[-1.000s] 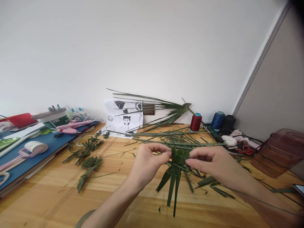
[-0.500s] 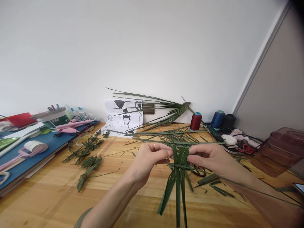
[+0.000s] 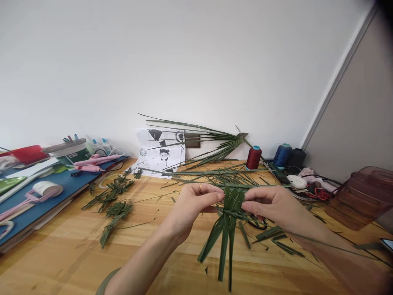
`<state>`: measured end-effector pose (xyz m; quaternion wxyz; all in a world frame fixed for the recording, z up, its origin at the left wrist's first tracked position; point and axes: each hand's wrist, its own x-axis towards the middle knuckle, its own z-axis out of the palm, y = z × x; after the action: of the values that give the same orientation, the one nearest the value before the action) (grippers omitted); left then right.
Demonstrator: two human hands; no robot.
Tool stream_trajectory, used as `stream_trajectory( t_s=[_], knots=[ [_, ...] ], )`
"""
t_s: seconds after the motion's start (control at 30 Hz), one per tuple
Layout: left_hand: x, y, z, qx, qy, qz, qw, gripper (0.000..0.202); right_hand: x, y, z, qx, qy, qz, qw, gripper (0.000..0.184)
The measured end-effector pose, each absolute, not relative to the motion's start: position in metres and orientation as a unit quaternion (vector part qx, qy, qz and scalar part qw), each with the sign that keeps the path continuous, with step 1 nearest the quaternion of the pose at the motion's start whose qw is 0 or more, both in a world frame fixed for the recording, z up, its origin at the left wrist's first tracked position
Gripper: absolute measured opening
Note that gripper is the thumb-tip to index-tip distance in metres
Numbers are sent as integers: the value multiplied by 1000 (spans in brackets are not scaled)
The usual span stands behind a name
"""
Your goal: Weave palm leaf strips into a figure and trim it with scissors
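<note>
Between my two hands hangs a woven palm-leaf piece (image 3: 233, 200), with rounded loops at its top, a narrow strip tied across its middle and three long leaf tails pointing down. My left hand (image 3: 201, 200) pinches its left edge between thumb and fingertips; a ring is on one finger. My right hand (image 3: 265, 201) pinches the right edge the same way. A long thin strand trails right across my right forearm. Behind the piece, a dark scissor handle (image 3: 258, 223) lies partly hidden on the wooden table (image 3: 172, 262).
A palm frond (image 3: 227, 141) leans on the wall beside printed drawings (image 3: 159, 157). Thread spools, one dark red (image 3: 254, 157), stand behind loose leaf strips. Woven leaf pieces (image 3: 118, 211) lie left, near a pink glue gun (image 3: 89, 164). A reddish plastic container (image 3: 359, 196) stands right.
The woven piece has tilted, its tails swinging left and up a little. Both hands keep their pinch and have barely moved.
</note>
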<state>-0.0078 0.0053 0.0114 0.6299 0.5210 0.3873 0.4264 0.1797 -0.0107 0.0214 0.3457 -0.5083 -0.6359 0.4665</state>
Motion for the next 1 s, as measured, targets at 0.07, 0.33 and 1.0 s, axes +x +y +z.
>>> stream_trajectory(
  t_s=[0.07,0.33,1.0],
  knots=[
    [-8,6,12,529,388,427,622,14,180,-11,22,-511,-632,467,349,15],
    [-8,14,10,473,391,430,663,30,180,-5,16,-538,-590,447,403,14],
    [-4,26,-12,366,414,488,675,14,173,6,-7,-440,-579,580,366,28]
  ],
)
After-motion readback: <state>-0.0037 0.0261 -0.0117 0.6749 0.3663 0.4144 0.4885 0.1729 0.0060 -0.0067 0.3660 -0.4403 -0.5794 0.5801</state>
